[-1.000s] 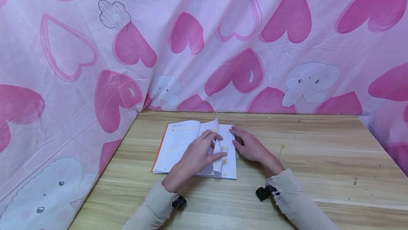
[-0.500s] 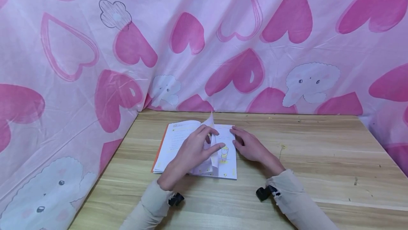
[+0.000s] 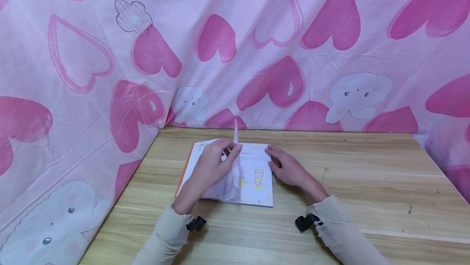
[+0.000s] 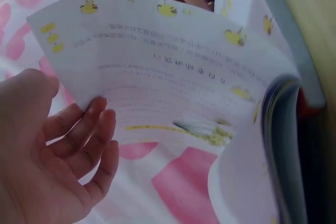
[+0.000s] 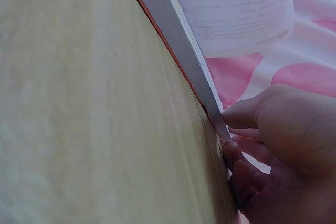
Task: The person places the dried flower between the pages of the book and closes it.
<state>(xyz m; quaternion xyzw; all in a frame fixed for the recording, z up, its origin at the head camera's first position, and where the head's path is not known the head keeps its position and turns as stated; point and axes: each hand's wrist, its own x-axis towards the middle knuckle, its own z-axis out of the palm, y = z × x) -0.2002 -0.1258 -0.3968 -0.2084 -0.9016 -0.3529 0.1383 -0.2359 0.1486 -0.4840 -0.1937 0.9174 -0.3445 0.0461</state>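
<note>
An open book (image 3: pixel 253 195) with an orange cover lies on the table, its right-hand page printed with a small yellow cartoon figure. My left hand (image 3: pixel 209 165) pinches the outer edge of a raised page (image 3: pixel 236 175), which stands nearly upright from the middle of the book. In the left wrist view, that page (image 4: pixel 142 45) curves away from my fingertips (image 4: pixel 100 106), showing lines of print and little yellow chicks. At the book's right edge my right hand (image 3: pixel 290 169) holds it, thumb and fingers against the block of pages (image 5: pixel 184 40).
The wood-grain table (image 3: pixel 367 183) extends to the right and in front of the book. A pink cloth (image 3: pixel 220 85) with hearts and white fluffy animals hangs behind and at the left. Black straps with small devices (image 3: pixel 302 223) sit on both wrists.
My left hand has moved left, taking the page from leaning right to nearly upright. More of the right-hand page and its cartoon shows. My right hand has stayed in place.
</note>
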